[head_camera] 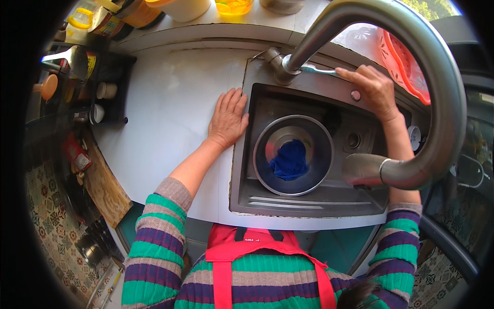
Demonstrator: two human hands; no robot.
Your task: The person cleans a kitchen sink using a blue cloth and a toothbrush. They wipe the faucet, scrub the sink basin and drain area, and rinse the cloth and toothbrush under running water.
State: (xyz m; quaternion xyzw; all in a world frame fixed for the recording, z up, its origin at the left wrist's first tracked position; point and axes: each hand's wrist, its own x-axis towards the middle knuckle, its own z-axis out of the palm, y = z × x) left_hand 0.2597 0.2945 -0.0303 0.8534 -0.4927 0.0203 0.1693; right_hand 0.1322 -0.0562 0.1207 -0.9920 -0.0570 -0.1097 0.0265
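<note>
My right hand (pixel 368 87) grips the handle of a toothbrush (pixel 318 70), whose bristle end reaches the base of the faucet (pixel 288 63) behind the sink. Flat on the white countertop (pixel 173 116) rests my left hand (pixel 230 116), fingers close together and holding nothing, beside the sink's left rim. Within the dark sink (pixel 349 185) stands a round metal bowl (pixel 266 181) with a crumpled blue cloth (pixel 291 160) inside. The faucet's thick spout arches over my right forearm and ends above the sink's right part.
A black rack (pixel 112 119) with jars and utensils stands at the left, near a wooden board (pixel 106 181). Several containers, including a white tub (pixel 185 9), line the back ledge. Pink plastic baskets (pixel 405 73) sit at the back right. A drain (pixel 353 140) shows beside the bowl.
</note>
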